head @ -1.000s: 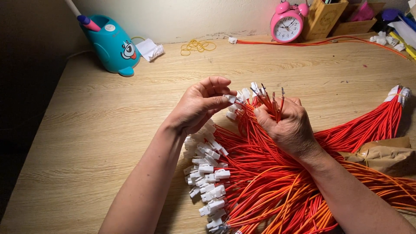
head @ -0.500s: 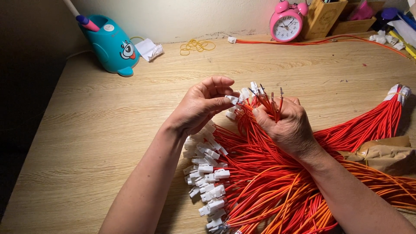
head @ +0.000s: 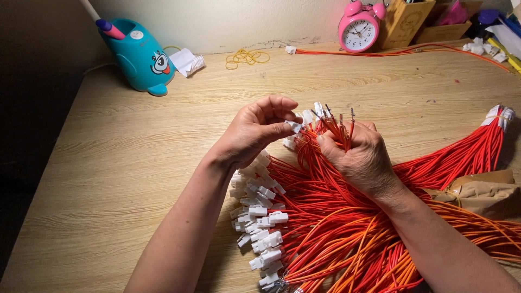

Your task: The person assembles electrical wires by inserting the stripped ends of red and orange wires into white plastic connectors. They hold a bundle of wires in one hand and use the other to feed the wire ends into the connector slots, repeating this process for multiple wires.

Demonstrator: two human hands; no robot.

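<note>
Wood-grain surface (head: 135, 163) | wires (head: 347, 233) fanned from centre toward 4 o'clock | left hand (head: 255, 133) pinches a white connector (head: 293, 126) | right hand (head: 361, 157) fisted round wire ends (head: 339, 122) | step judged: fitting connector; next needs one terminal aligned to housing.

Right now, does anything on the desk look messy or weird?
Mostly no. The red wires are a loose pile under both hands, but none look broken. Some yellow rubber bands lie scattered near the wall, and a crumpled white paper sits beside the blue pen holder.
</note>
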